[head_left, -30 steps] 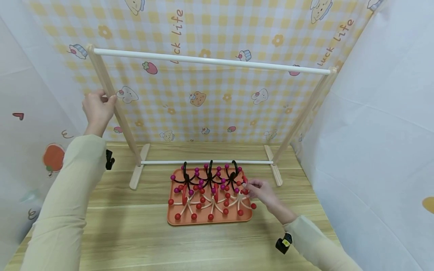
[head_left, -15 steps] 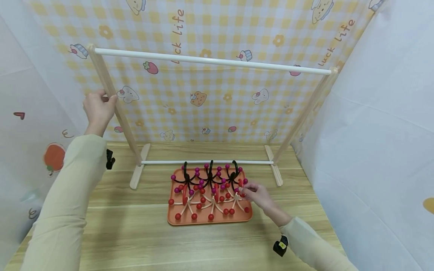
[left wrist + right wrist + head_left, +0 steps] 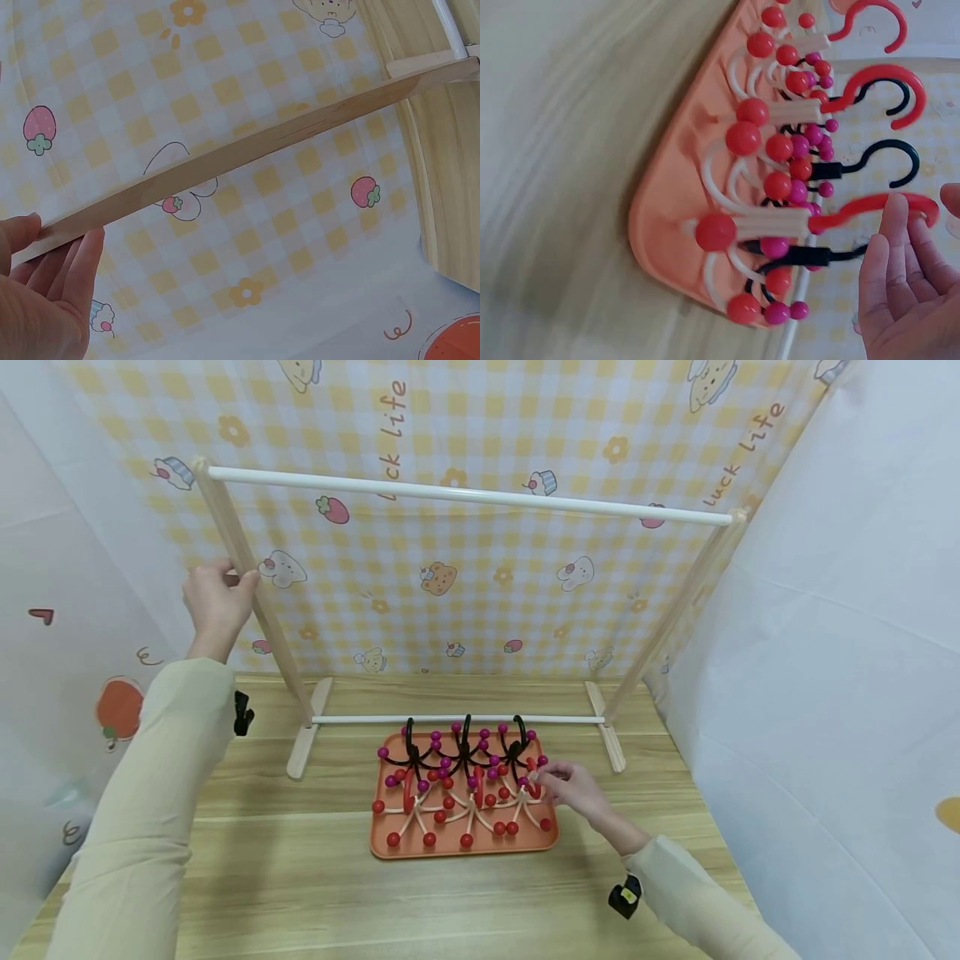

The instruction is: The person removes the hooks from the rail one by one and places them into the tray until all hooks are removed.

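Observation:
My left hand (image 3: 219,606) grips the rack's left wooden post (image 3: 247,146) between thumb and fingers, partway up. At the tray's right side is my right hand (image 3: 572,787). Its extended fingers touch the red hook of the nearest red-and-white multi-arm hanger (image 3: 772,225), and the thumb stands apart from them. This hanger stands on the orange tray (image 3: 664,217), its white arms spread and tipped with red balls. Two matching hangers, one of them a red-hooked hanger (image 3: 787,112), stand beside it. Behind them is a row of black hangers (image 3: 464,750) with magenta balls.
A wooden rack with a white top bar (image 3: 465,495) and a white lower bar (image 3: 457,720) stands behind the tray on a wood-grain table (image 3: 337,893). Checked cloth (image 3: 480,610) hangs at the back. White sheets (image 3: 825,652) line both sides.
The right red-and-white hanger has shifted left onto the tray with my right hand, its arms turning. Since then my right fingers have loosened and drawn slightly right. My left hand stays put.

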The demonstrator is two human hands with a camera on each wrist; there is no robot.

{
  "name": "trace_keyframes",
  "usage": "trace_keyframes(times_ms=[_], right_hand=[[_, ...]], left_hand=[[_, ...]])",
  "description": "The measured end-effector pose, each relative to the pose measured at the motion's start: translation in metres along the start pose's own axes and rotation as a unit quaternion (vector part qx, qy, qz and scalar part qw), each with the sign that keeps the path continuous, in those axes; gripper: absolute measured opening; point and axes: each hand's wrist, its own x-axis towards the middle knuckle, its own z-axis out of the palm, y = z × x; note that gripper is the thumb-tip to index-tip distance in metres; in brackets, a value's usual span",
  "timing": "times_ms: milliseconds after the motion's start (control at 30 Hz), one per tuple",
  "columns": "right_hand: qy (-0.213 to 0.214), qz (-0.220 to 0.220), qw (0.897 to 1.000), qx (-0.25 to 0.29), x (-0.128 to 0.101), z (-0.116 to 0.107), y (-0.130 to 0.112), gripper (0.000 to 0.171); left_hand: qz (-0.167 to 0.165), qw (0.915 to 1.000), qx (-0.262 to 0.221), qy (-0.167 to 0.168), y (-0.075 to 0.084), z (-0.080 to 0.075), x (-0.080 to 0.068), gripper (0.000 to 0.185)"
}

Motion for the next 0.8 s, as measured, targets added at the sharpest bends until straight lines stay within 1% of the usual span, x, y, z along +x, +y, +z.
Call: trace_keyframes(times_ms=[100, 333, 500, 567, 667, 733, 800], right_hand=[[0.008, -0.009, 1.0, 0.002, 0.003, -0.009, -0.003, 0.025], [0.052, -0.045, 0.998, -0.013, 0.008, -0.038, -0.016, 0.026], [0.08, -0.05, 0.995, -0.011, 0.012, -0.059, -0.023, 0.028], [0.089, -0.052, 0.994, -0.02, 0.013, -0.067, -0.025, 0.029], [0.095, -0.058, 0.993, -0.032, 0.013, -0.079, -0.03, 0.032], [0.098, -0.062, 0.992, -0.041, 0.014, -0.087, -0.032, 0.033], [0.106, -0.066, 0.991, -0.046, 0.015, -0.094, -0.035, 0.033]], left_hand=[[-0.002, 1.0, 0.0, 0.0, 0.0, 0.0, 0.001, 0.042], [-0.008, 0.9999, -0.005, 0.003, -0.002, 0.0, 0.001, 0.042], [-0.015, 0.9997, -0.017, 0.004, -0.003, 0.0, 0.0, 0.043], [-0.016, 0.9996, -0.018, 0.011, -0.004, 0.001, 0.0, 0.042], [-0.006, 0.9993, -0.025, 0.028, -0.01, 0.004, -0.003, 0.04], [0.012, 0.9981, -0.043, 0.043, -0.015, 0.008, -0.007, 0.04], [0.036, 0.9967, -0.053, 0.049, -0.022, 0.011, -0.014, 0.044]])
